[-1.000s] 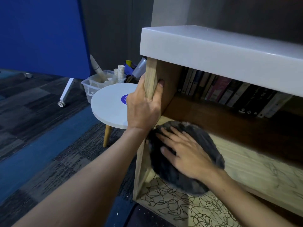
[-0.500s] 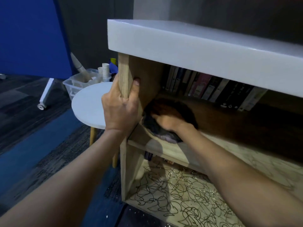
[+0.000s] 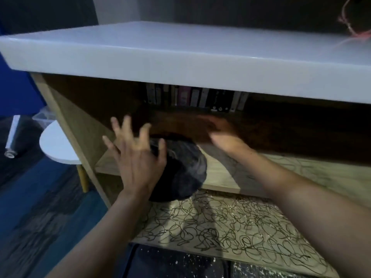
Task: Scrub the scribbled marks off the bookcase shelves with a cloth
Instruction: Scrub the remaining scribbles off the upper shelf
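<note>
The wooden bookcase has a middle shelf [image 3: 220, 178] and a bottom shelf [image 3: 230, 223] covered in black scribbles; more scribbles show on the middle shelf at the right. A dark grey cloth [image 3: 186, 169] lies bunched on the middle shelf's left front edge and hangs over it. In front of the cloth's left side is my left hand [image 3: 136, 157], fingers spread wide, gripping nothing. My right hand [image 3: 224, 141] is motion-blurred just right of the cloth, above the middle shelf, fingers extended and off the cloth.
A thick white top [image 3: 180, 57] overhangs the bookcase. A row of books [image 3: 192, 97] stands at the back of the upper compartment. A small round white table [image 3: 56, 145] stands left of the bookcase, with a blue wheeled panel [image 3: 18, 93] behind it.
My left hand has let go of the bookcase's side post and moved right to the cloth. My right hand has come off the cloth and swung right. The view has shifted right.
</note>
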